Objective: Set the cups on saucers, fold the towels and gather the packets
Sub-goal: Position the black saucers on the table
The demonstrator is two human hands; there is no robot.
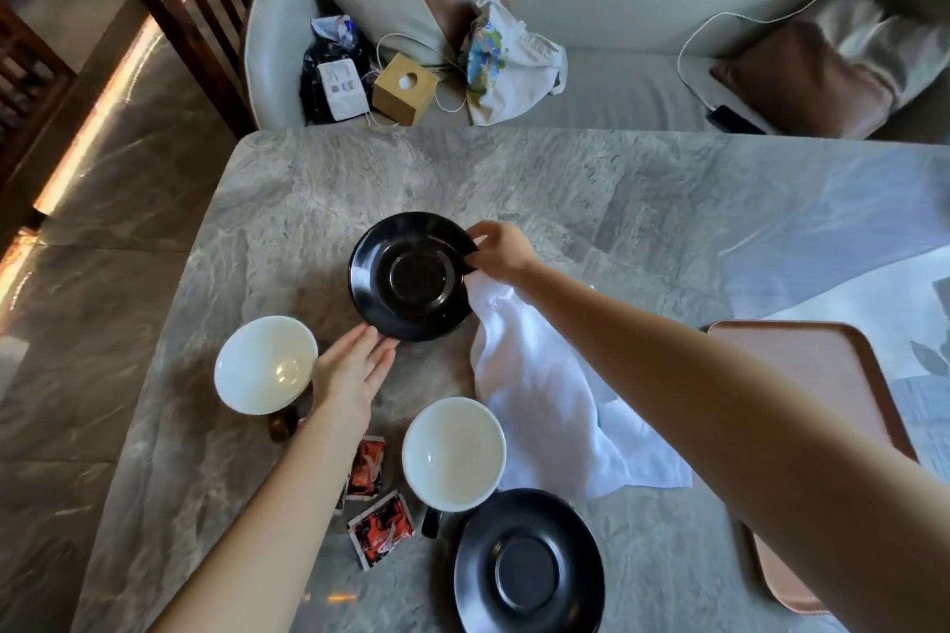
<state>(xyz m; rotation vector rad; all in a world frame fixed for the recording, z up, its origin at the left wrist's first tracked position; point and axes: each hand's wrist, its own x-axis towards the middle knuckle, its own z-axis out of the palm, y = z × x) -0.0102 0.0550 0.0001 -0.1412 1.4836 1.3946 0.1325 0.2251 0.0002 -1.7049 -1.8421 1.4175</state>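
My right hand (501,249) pinches the rim of the far saucer (411,278), which I judge stiff, slick and breakable, my left hand (354,365) flat against its near edge.

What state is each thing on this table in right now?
far saucer: bare, right hand pinches rim, left hand touches it.
near saucer: bare.
left cup: upright, empty, on table.
near cup: upright, empty, on table.
towel: unfolded, crumpled.
packets: scattered.
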